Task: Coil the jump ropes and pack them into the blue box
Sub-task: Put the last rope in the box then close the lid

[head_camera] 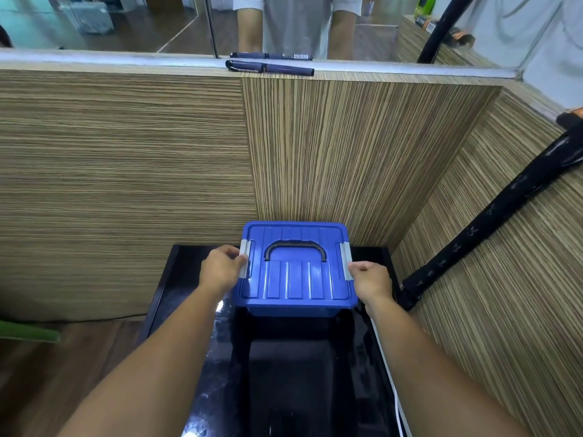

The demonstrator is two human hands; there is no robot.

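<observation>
The blue box (296,272) sits closed on the black worktop (195,342), at its far end against the wood-grain wall panel (126,184). The left hand (220,269) grips the left grey latch (245,258); the right hand (370,280) grips the right grey latch (346,260). A pen (269,68) lies on the far ledge.

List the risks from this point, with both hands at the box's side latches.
1. The blue box sits on a glossy black surface; uneven pulls by the left hand and right hand on the grey latches could slide it.
2. No jump rope shows clearly, so the lid may come off before anything is ready to pack.
</observation>
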